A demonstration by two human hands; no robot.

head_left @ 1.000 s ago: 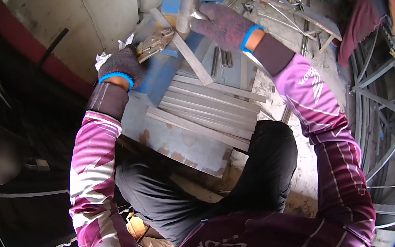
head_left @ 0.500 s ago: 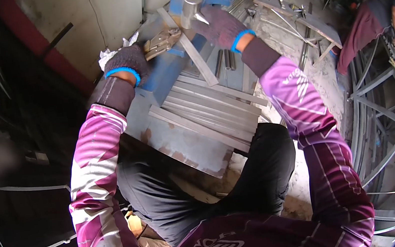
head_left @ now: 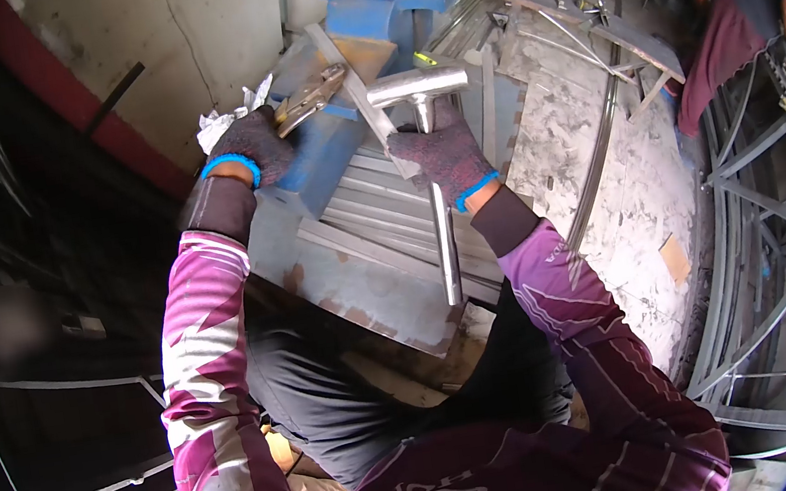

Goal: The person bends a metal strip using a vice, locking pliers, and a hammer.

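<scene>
My left hand (head_left: 251, 148), in a dark knitted glove with a blue cuff, is closed around the handles of locking pliers (head_left: 312, 99). The jaws of the pliers meet a flat metal bar (head_left: 362, 97), which lies slantwise over the blue vise (head_left: 365, 10) area. Gloved alike, my right hand (head_left: 453, 150) grips an all-metal hammer (head_left: 419, 86) by its shaft, close below the head. The shaft points down toward my knees. Part of the bar's lower end is hidden by my right hand.
Several grey metal bars (head_left: 378, 212) lie side by side on a metal bench top (head_left: 329, 290) before my knees. Crumpled white material (head_left: 234, 112) sits beyond my left hand. Welded metal frames (head_left: 762, 224) stand at the right, near another person's maroon clothing (head_left: 725, 48).
The hammer has come down and toward me, away from the bar, and its shaft now shows. My left hand and the pliers have shifted only slightly.
</scene>
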